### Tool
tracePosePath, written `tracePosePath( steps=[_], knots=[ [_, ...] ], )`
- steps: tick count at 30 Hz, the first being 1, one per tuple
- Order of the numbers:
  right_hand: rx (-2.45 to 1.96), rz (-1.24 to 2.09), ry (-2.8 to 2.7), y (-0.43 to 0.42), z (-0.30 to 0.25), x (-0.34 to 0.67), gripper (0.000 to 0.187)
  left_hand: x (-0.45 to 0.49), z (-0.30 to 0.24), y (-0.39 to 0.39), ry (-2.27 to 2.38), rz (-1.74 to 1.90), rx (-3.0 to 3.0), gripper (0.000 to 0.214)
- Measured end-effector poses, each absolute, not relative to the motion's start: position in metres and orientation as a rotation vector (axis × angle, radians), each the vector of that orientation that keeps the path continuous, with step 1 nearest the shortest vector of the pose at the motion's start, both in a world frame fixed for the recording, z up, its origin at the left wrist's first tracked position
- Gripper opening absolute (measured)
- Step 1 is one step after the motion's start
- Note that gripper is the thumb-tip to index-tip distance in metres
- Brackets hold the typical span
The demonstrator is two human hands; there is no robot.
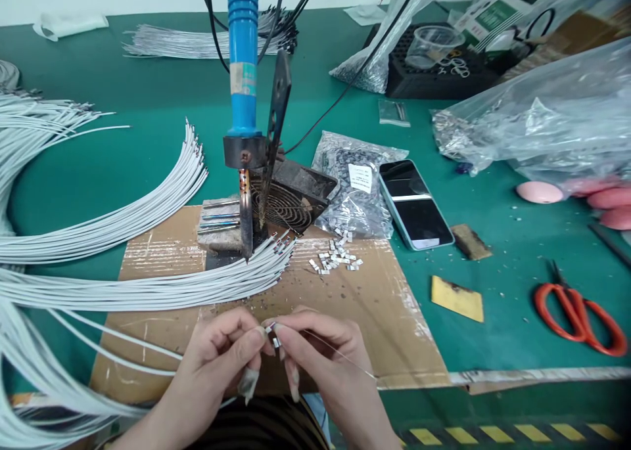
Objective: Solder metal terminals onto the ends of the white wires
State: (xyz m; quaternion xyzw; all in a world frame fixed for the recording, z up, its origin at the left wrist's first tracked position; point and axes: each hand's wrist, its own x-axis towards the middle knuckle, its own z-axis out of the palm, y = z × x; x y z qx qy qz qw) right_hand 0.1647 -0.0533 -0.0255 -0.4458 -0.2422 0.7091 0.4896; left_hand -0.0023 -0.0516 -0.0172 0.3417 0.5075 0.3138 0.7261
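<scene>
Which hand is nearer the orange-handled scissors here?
Right. The right hand, pinching a small metal piece together with the left hand, has the scissors far off to its right; the left hand lies on its other side, further away.

Bare left hand point(217, 361) and right hand point(328, 364); forearms uncovered to frame edge. Long, pale fingernails. Whitish translucent cot point(248, 383) over one left fingertip. Dark garment point(256, 427), thin light stripes, at bottom edge.

Soldering iron point(245, 174) stood dead ahead at twelve o'clock, blocking you; white wires point(148, 286) fenced ten o'clock. Your right hand point(320, 358) had bare cardboard point(384, 312) open at two o'clock, beside loose clips point(336, 259).
</scene>
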Motion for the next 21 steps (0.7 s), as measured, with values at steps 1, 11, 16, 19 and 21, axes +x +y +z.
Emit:
tracePosePath(
  steps=[1,11,16,19,21],
  knots=[
    [-1.118,1.709,-0.581,-0.054,-0.023,0.164,0.018,-0.002,-0.017,-0.052,1.127,0.696,0.762,0.049],
    [-0.937,1.750,-0.426,-0.058,-0.044,0.149,0.018,-0.001,-0.021,-0.053,1.114,0.726,0.694,0.048],
    [-0.935,1.843,-0.481,-0.051,-0.040,0.159,0.021,-0.005,-0.019,-0.056,1.126,0.674,0.750,0.049],
    [-0.993,1.839,-0.532,-0.048,-0.031,0.168,0.016,-0.006,-0.017,-0.055,1.123,0.664,0.775,0.050],
    [-1.071,1.798,-0.601,-0.048,-0.025,0.172,0.015,-0.006,-0.017,-0.055,1.124,0.667,0.796,0.050]
  ],
)
